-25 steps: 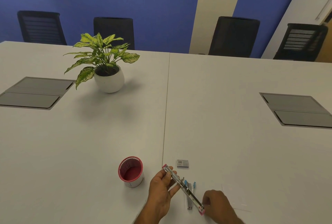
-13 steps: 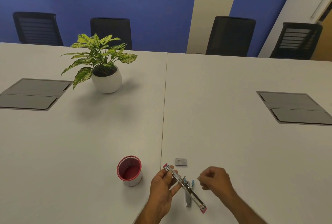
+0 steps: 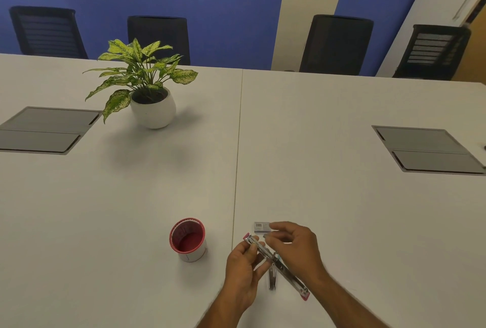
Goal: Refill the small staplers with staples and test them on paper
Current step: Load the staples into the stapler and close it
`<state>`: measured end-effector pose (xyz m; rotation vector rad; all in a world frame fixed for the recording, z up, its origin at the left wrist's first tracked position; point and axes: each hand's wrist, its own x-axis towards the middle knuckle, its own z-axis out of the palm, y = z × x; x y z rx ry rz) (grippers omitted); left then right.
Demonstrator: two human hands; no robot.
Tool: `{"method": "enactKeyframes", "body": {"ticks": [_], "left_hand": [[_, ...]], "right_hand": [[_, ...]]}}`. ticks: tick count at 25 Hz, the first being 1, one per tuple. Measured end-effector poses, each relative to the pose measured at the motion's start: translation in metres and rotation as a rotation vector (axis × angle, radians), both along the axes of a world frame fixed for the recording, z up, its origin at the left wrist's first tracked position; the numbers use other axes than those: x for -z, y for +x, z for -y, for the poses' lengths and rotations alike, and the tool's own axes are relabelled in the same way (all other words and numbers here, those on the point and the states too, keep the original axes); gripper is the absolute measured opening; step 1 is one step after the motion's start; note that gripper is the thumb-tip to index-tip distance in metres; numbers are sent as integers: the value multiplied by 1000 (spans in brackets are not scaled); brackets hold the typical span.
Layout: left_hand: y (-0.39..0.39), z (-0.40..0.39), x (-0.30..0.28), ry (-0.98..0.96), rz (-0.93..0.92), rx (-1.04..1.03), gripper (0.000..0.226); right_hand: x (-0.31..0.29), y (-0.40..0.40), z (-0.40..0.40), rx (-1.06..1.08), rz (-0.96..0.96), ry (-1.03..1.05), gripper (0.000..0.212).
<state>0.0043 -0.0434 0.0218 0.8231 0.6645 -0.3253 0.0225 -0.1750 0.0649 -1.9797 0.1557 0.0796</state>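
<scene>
Head view shows the left hand (image 3: pixel 243 266) holding a pink stapler (image 3: pixel 276 264), swung wide open, just above the white desk (image 3: pixel 342 209). Its fingers curl round the top end. The right hand (image 3: pixel 294 245) is over the stapler, finger and thumb pinched together near the little staple box (image 3: pixel 261 226). It may be pinching a strip of staples, but that is too small to tell. A second stapler with blue ends (image 3: pixel 272 279) lies on the desk under the open one. A red cup (image 3: pixel 188 239) stands to the left.

What could go wrong? If there is a strip, it is thin and could snap or slip out of the fingers. It could also go in crooked and jam the stapler. The open stapler could flop shut on a finger if the left hand lets go a bit. A bumped box could spill staples over the desk.
</scene>
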Motion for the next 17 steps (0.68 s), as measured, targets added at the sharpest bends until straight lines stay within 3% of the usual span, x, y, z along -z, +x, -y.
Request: {"method": "enactKeyframes", "body": {"ticks": [7,17], "left_hand": [[-5,8,-6,-16,16,-19,26],[-9,16,-9,-47,-2,-43,27]], "right_hand": [[12,-18,-8,-9,52,-230,32],[17,-25,-5,18,68,-338,36]]}}
